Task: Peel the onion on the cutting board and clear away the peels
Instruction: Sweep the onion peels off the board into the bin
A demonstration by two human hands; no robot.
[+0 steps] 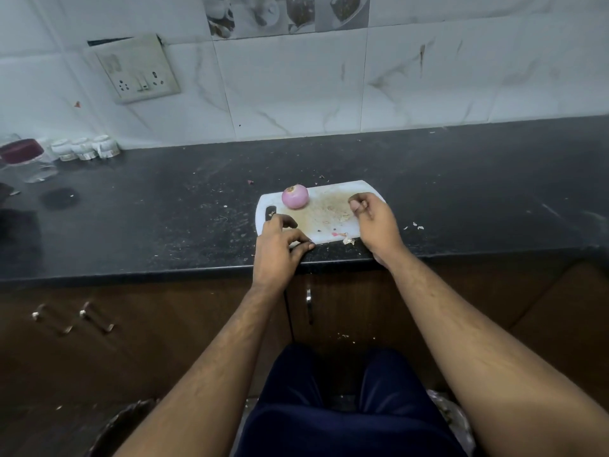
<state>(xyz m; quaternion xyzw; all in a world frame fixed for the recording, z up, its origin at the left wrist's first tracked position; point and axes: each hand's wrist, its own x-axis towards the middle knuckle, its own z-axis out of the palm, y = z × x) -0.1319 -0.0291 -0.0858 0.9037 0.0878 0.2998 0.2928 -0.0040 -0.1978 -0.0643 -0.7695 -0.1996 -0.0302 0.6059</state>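
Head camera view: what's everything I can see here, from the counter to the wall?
onion: one, pink, peeled, on the board's far left part
cutting board: one, white, stained, at the counter's front edge
peel scraps: a few, pale, at the board's near edge and on the counter to its right
counter: one, black, speckled
small jars: three, white, far left by the wall
clear jar: one, dark red lid, far left
socket plate: one, off-white, on the tiled wall
cabinet handles: three, metal, on brown doors below
left hand: fingers curled at the board's near left corner
right hand: fingers loosely closed over the board's right side
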